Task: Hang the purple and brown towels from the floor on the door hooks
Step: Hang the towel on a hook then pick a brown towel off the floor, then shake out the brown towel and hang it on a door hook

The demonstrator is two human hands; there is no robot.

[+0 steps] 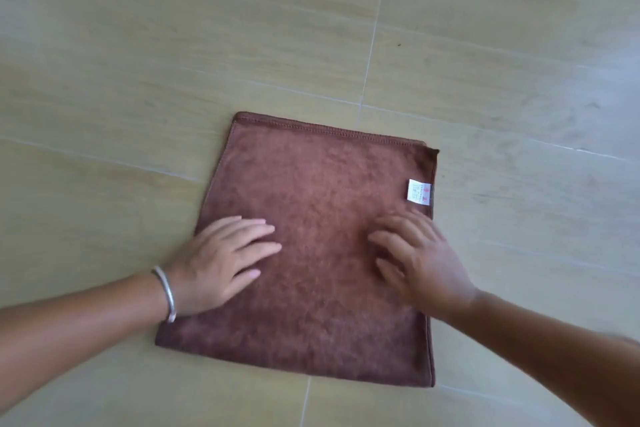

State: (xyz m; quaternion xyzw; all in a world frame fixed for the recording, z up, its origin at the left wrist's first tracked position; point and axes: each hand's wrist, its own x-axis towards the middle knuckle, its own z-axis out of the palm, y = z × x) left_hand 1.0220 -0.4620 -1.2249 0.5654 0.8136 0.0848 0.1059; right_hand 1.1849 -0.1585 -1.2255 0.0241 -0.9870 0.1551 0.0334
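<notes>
Brown towel (311,236), folded square with a white label (419,191), lies on tiles under flat, empty left hand (214,263) and right hand (422,260).

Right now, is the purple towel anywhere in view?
No, only the brown towel lies flat on the floor, with the left hand and right hand on it.

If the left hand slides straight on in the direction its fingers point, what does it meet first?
The left hand lies flat on the brown towel, fingers pointing toward the right hand. Sliding on over the cloth, it would probably meet that hand's fingertips first; only bare towel lies between them.
</notes>
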